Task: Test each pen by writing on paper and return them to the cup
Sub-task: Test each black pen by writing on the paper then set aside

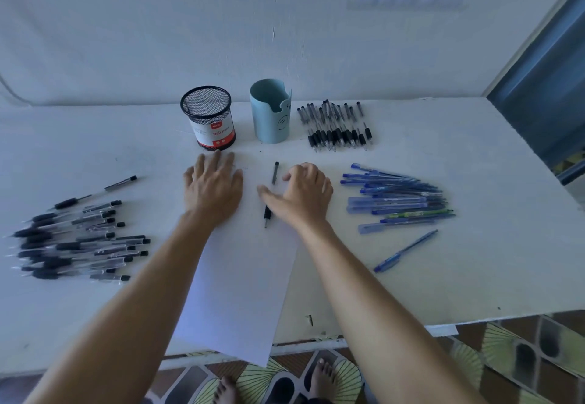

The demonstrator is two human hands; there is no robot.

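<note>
A white surface is carrying a paper sheet that is overhanging its near edge. The left hand is lying flat on the sheet, fingers straight. The right hand is arching, fingers curled, over a slim black pen lying on the paper; whether it is gripping the pen cannot be told. The pen's black rubber grip and tip are pointing toward the person.

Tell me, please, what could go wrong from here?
The paper overhangs the table edge, and only the left hand presses it, so it may slide during writing. The black pen under the right hand could get mixed up: similar black pens lie in a left pile and a far pile beside the blue cup.
</note>
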